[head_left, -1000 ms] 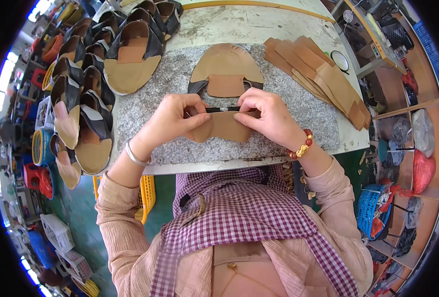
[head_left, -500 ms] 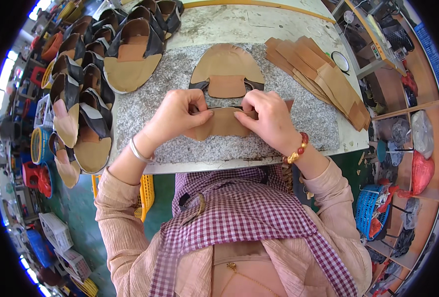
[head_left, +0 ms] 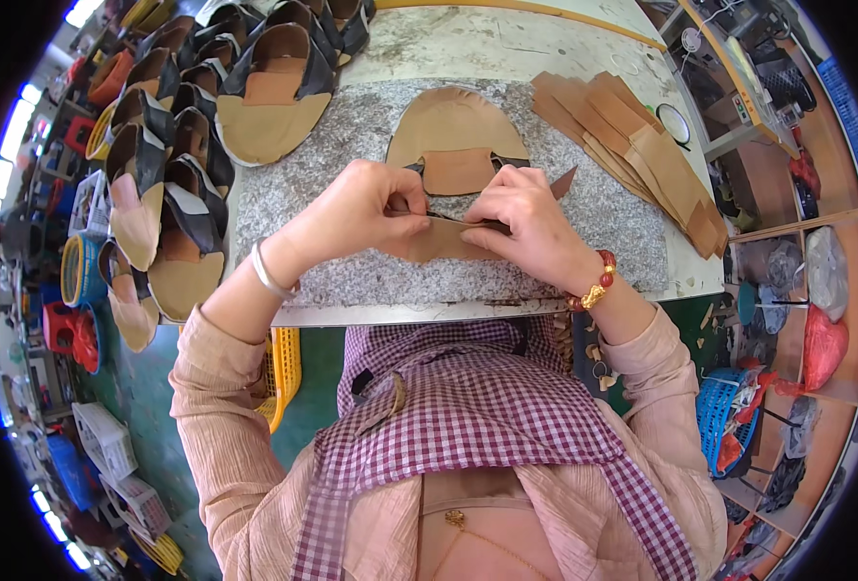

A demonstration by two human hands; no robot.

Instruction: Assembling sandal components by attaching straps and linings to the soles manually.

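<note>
My left hand (head_left: 382, 205) and my right hand (head_left: 524, 213) pinch the upper edge of a tan shoe lining piece (head_left: 438, 242), side by side near the table's front edge. Thumbs press from the near side; the fingertips behind are partly hidden. A dark strip shows along the gripped edge. Just beyond lies a tan, rounded shoe upper (head_left: 458, 121) with a brown inner panel and black sides. Whether it joins the pinched piece cannot be made out, as my hands cover the area between. A brown pointed end sticks out past my right hand.
A speckled grey slab (head_left: 603, 247) lies under the work. Several black-and-tan shoe uppers (head_left: 279, 121) crowd the left side. Brown cut strips (head_left: 642, 155) fan out at the right, beside a small round dish (head_left: 673, 124). A yellow basket (head_left: 281, 378) stands below the table edge.
Both hands still pinch the lining piece, but its near flap has tilted and shows less of its face. The view has shifted slightly, and the brown pointed end shows more.
</note>
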